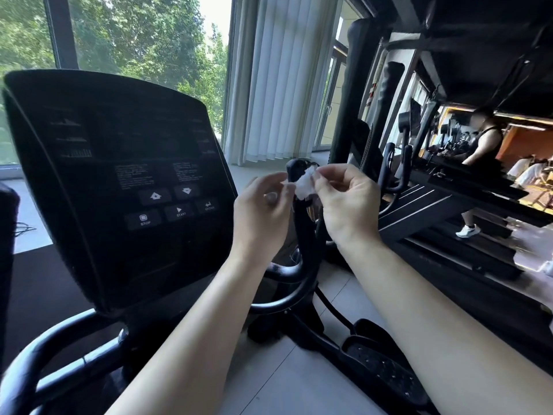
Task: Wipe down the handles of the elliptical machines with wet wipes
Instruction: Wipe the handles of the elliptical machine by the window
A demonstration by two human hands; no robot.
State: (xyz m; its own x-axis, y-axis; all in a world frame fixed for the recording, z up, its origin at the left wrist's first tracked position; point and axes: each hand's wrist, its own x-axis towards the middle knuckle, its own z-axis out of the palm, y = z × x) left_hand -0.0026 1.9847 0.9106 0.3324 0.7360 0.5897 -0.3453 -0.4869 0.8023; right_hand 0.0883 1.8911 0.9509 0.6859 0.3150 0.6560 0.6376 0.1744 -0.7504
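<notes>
Landmark: elliptical console (119,181), big dark panel w/ STOP, START and arrow keys, tilted, screen dark.

Far left of console: black edge of another object, cut off by frame, can't tell what. Behind console: window (134,34) w/ green trees outside. Below console, lower left: curved black fixed handlebar (45,354) w/ a metallic section.

Just right of console: left hand (263,214), forearm rising from bottom centre, palm toward camera, thumb and fingertips pinching left edge of small white wet wipe (305,182). Wipe crumpled, partly bunched, held up between both hands, right in front of top of black moving handle (305,235); touching the handle or not, can't tell. Handle upright, right of console, curving down to a black frame ring.

Further right of console: right hand (347,202), fingers curled, thumb and forefinger pinching right edge of same wipe. Right forearm running off to bottom-right corner.

Behind hands, right of console top: white vertical blinds (278,85). Below hands, lower right of console: black foot pedal (386,369) on pale tiled floor (284,378).

Far right of console: more black gym machines, plus a person (484,151) in dark sleeveless top and white shoes, blurred.
</notes>
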